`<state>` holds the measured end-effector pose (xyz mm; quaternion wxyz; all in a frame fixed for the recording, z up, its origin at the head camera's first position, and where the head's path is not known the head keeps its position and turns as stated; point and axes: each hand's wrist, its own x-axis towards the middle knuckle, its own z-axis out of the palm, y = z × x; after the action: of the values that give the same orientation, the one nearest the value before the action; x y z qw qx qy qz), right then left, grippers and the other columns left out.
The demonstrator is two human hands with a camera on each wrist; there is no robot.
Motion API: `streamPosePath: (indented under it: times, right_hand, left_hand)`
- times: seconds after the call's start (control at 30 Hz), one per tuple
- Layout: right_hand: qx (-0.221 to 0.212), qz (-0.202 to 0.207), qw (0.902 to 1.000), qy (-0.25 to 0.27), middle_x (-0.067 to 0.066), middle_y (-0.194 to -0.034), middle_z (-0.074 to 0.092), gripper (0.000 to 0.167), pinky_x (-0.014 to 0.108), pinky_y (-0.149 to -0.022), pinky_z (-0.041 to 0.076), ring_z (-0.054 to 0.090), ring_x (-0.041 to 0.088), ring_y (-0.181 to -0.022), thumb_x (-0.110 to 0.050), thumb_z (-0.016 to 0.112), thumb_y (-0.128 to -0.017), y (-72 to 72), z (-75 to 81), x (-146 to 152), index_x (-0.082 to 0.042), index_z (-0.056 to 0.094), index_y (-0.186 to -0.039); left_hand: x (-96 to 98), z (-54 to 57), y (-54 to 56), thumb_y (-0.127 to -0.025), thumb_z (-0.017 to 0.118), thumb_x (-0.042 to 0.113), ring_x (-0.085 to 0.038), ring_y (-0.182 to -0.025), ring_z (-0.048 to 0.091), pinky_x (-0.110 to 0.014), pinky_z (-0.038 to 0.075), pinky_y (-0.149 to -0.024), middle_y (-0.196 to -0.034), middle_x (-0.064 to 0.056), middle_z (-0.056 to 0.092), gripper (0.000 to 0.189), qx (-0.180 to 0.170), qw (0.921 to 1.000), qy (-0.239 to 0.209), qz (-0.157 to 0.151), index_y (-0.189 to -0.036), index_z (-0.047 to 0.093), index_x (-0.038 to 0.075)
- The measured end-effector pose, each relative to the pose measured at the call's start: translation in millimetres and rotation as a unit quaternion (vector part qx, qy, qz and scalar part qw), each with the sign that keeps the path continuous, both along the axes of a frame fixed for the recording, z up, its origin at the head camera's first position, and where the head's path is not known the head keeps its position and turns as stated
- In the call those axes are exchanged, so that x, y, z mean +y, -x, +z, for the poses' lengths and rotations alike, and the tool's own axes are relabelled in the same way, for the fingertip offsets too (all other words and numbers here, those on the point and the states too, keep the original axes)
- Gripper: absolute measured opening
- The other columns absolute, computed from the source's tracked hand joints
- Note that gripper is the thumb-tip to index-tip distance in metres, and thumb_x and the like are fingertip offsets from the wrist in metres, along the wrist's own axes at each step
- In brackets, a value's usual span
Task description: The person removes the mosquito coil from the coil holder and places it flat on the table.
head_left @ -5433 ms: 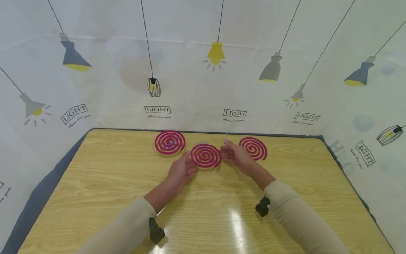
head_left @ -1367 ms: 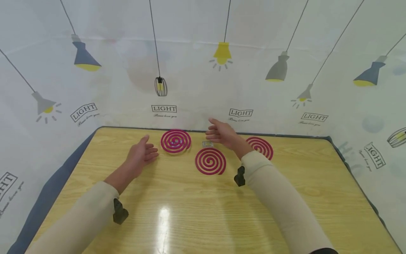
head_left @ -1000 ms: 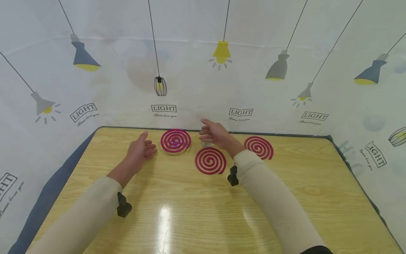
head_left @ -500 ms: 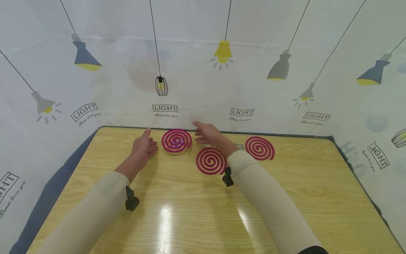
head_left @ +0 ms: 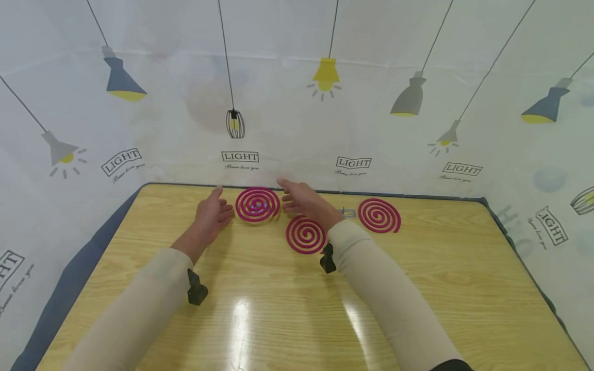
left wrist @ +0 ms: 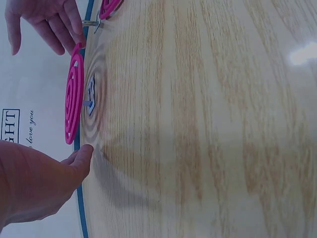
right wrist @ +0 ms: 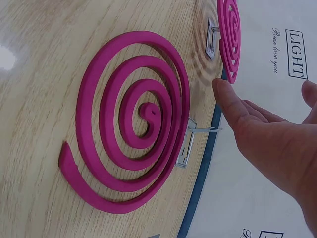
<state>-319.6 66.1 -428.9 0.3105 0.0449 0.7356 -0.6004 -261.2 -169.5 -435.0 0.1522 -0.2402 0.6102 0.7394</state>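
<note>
Three magenta spiral mosquito coils are on the wooden table. The left mosquito coil [head_left: 257,205] sits raised on a small metal stand [left wrist: 91,96], seen edge-on in the left wrist view. My left hand [head_left: 210,215] is at its left side, fingers relaxed and holding nothing. On its right side my right hand [head_left: 303,200] is extended, its fingertips close to the coil's edge; contact cannot be made out. The middle mosquito coil [right wrist: 152,113] lies flat beneath my right forearm, in front of another metal stand [right wrist: 184,148]. The right mosquito coil [head_left: 379,216] lies farther right.
One more metal stand [head_left: 347,212] shows left of the right coil. A pale wall sheet [head_left: 287,118] printed with lamps rises behind the table's dark back edge. Wood tabletop [head_left: 287,319] stretches toward me, with light reflections.
Earlier both hands were around the middle coil; it now lies flat, slightly nearer me. My left hand moved out to the left coil's left side, and my right hand crossed leftward to its right side.
</note>
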Motion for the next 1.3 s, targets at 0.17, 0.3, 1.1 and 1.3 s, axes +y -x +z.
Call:
streamPosePath:
  times: [0.17, 0.3, 1.1, 1.3]
  right_hand:
    - [-0.001, 0.003, 1.0000, 0.004, 0.020, -0.147, 0.043, 0.077, 0.041, -0.108, 0.045, 0.050, 0.032, -0.130, -0.055, 0.047, -0.098, -1.8, -0.6, -4, 0.001, 0.031, -0.149]
    - [-0.003, -0.003, 0.9999, 0.013, 0.021, -0.146, 0.044, 0.075, 0.042, -0.108, 0.045, 0.050, 0.033, -0.128, -0.053, 0.048, -0.098, -3.1, -1.6, -6, 0.000, 0.031, -0.149]
    - [0.000, -0.015, 0.9985, 0.053, 0.017, -0.143, 0.048, 0.075, 0.037, -0.106, 0.047, 0.055, 0.028, -0.123, -0.052, 0.049, -0.098, -5.8, 2.6, -3, 0.002, 0.033, -0.148]
    - [0.004, -0.009, 0.9983, 0.058, 0.017, -0.142, 0.048, 0.076, 0.037, -0.108, 0.045, 0.054, 0.029, -0.125, -0.052, 0.049, -0.098, -8.3, 6.0, 0, 0.002, 0.032, -0.149]
  left_hand:
    - [-1.5, -2.2, 2.6, -0.102, 0.030, 0.054, -0.031, -0.142, 0.036, -0.036, 0.031, -0.118, -0.156, -0.022, 0.027, 0.077, -0.005, 0.9999, -0.007, 0.005, -0.153, 0.017, -0.002]
    - [-1.4, -3.4, 4.2, -0.102, 0.030, 0.054, -0.030, -0.140, 0.039, -0.036, 0.034, -0.117, -0.155, -0.023, 0.031, 0.076, -0.005, 0.9999, -0.008, 0.003, -0.152, 0.018, -0.003]
    - [3.4, 7.7, -4.5, -0.104, 0.030, 0.048, -0.029, -0.139, 0.039, -0.034, 0.035, -0.115, -0.155, -0.023, 0.030, 0.073, 0.015, 0.9998, -0.012, -0.010, -0.151, 0.018, -0.006]
    - [3.5, 11.7, -9.4, -0.104, 0.030, 0.048, -0.030, -0.138, 0.041, -0.035, 0.036, -0.115, -0.154, -0.025, 0.030, 0.074, 0.030, 0.9994, 0.000, -0.019, -0.151, 0.019, -0.008]
